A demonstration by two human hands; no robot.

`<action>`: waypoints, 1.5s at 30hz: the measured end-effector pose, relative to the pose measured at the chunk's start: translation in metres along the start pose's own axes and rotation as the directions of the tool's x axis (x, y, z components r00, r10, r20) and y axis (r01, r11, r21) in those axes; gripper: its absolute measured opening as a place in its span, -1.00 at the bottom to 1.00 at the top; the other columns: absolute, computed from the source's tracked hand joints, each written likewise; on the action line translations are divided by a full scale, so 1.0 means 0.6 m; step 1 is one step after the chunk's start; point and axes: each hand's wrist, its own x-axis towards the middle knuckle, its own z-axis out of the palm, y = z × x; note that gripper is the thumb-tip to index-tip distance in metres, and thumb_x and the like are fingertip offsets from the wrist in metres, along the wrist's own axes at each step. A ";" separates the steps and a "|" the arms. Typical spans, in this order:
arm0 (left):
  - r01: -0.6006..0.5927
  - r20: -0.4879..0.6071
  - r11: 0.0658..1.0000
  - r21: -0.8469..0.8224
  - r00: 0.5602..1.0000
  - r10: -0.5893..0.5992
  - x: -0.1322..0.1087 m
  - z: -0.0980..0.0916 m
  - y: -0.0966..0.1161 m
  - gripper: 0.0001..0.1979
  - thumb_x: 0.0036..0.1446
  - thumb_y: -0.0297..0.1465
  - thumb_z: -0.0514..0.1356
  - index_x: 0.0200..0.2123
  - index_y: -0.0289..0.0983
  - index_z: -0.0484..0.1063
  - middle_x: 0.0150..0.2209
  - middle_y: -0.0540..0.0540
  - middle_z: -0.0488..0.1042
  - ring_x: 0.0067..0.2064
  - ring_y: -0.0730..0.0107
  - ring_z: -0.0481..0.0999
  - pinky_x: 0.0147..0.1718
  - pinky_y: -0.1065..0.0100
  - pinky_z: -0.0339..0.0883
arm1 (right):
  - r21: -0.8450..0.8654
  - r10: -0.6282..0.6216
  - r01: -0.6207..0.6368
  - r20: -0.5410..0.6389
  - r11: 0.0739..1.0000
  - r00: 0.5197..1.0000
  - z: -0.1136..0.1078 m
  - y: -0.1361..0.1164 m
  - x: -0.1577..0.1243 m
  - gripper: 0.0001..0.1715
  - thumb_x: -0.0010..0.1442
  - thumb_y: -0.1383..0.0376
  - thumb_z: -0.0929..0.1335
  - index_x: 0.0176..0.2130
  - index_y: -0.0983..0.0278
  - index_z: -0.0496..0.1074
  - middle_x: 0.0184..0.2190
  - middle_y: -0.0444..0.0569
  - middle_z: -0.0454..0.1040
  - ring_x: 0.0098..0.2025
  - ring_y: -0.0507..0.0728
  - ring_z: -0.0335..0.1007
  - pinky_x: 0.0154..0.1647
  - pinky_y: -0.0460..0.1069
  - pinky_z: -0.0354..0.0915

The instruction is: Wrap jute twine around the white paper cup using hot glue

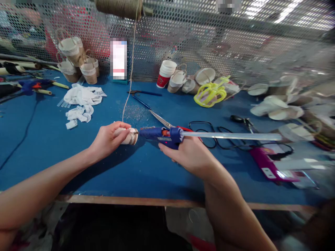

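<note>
My left hand (108, 139) is closed around a small paper cup (133, 138) lying on its side, its end turned to the right. A strand of twine (132, 55) hangs from a spool (119, 7) above and runs down to the cup at my fingers. My right hand (192, 153) grips a blue hot glue gun (162, 135), with a long clear glue stick (232, 135) jutting from its back. The gun's nozzle points left and reaches the cup's end; whether it touches cannot be made out. Behind the gun lie scissors (161, 119).
Pliers (142, 98) lie beyond the hands. Twine-handled cups (69, 69) stand back left, near crumpled white fabric (83, 94). Stacked paper cups (166, 74) and a yellow basket-like piece (210, 94) sit back right. A purple power strip (269, 164) and black cable (222, 137) lie right.
</note>
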 end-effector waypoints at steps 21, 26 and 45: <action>0.112 0.010 0.993 -0.028 0.994 -0.112 0.007 -0.002 0.005 -0.67 0.05 -0.24 0.08 -0.27 -0.36 0.47 -0.35 -0.11 0.55 -0.39 0.36 0.49 -0.44 0.42 0.31 | -0.059 -0.092 0.088 -0.059 0.994 0.994 0.015 0.013 -0.008 -0.84 0.02 0.23 0.27 -0.51 0.26 0.33 -0.66 -0.17 0.28 -0.62 0.00 0.16 -0.57 -0.08 0.06; 0.114 0.007 0.993 -0.024 0.993 -0.114 0.007 -0.002 0.005 -0.69 0.05 -0.26 0.06 -0.28 -0.36 0.46 -0.36 -0.10 0.55 -0.40 0.36 0.49 -0.44 0.42 0.31 | -0.087 -0.120 0.117 -0.026 0.989 0.992 0.014 0.012 -0.007 -0.84 0.02 0.23 0.26 -0.51 0.26 0.32 -0.67 -0.18 0.26 -0.63 -0.01 0.13 -0.58 -0.09 0.03; 0.128 0.021 0.992 -0.004 0.992 -0.127 0.006 -0.004 0.008 -0.68 0.05 -0.26 0.06 -0.26 -0.35 0.46 -0.33 -0.11 0.55 -0.37 0.37 0.49 -0.41 0.42 0.31 | -0.122 -0.068 0.072 0.033 0.990 0.997 0.006 0.005 -0.010 -0.84 0.04 0.25 0.25 -0.40 0.27 0.36 -0.61 -0.13 0.31 -0.58 0.02 0.15 -0.56 -0.08 0.02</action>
